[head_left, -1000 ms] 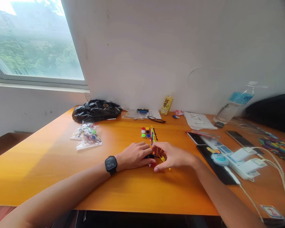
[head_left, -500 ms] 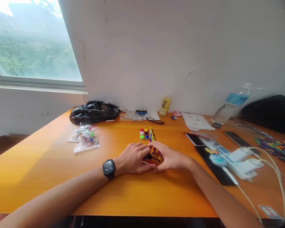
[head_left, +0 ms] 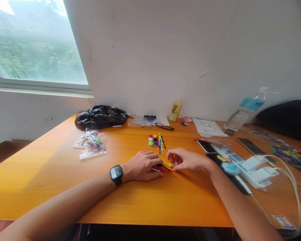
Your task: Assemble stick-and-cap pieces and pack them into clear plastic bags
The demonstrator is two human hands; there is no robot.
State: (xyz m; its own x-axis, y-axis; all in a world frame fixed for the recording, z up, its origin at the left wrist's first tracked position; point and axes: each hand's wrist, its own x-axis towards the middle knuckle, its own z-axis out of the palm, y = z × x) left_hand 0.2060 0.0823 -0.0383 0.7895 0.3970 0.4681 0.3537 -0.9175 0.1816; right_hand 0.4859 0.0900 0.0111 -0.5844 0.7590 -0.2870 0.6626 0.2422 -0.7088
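My left hand (head_left: pixel 144 165) lies palm down on the table, a dark smartwatch (head_left: pixel 116 174) on its wrist. Its fingers reach out over a small group of plastic pieces and partly cover them. Black, white and red slender pieces (head_left: pixel 165 167) stick out beyond the fingertips. My right hand (head_left: pixel 187 159) is just to the right, fingers curved and thumb apart, its tips beside a small yellow piece (head_left: pixel 171 164). Beyond the hands, paired coloured discs (head_left: pixel 153 140) stand in short rows. Right of them lie several coloured arrow-tipped sticks (head_left: pixel 161 142).
Clear bags of small parts (head_left: pixel 91 143) lie at left, before a black plastic bag (head_left: pixel 101 117). A yellow drink carton (head_left: pixel 175 111) and a water bottle (head_left: pixel 244 112) stand near the wall. At right are phones, a power strip (head_left: pixel 240 167) and white cables.
My right hand has moved right, away from my left hand, and its thumb no longer meets the left thumb. More of the slender pieces now show between the hands. My left hand stays over them.
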